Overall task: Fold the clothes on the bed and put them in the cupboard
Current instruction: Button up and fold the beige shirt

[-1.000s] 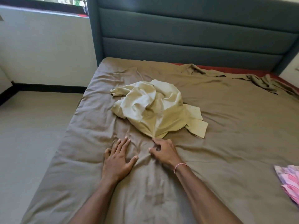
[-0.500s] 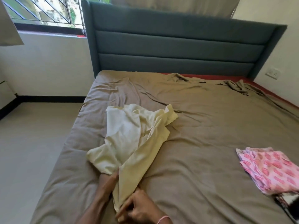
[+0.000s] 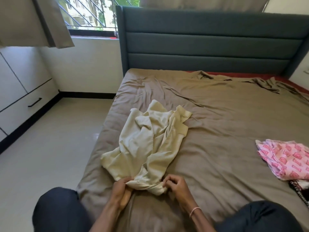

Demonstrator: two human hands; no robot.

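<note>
Bed (image 3: 217, 164) under rumpled brown sheet (image 3: 209, 118), crumpled cream garment (image 3: 147, 141) near its left edge, pink patterned cloth (image 3: 286, 158) at the right

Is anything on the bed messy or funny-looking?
Yes. The brown bedsheet sits bunched short of the headboard, so a strip of red layer underneath shows. The pale yellow garment lies crumpled and unfolded, with its near end pinched by the left hand and right hand.
</note>
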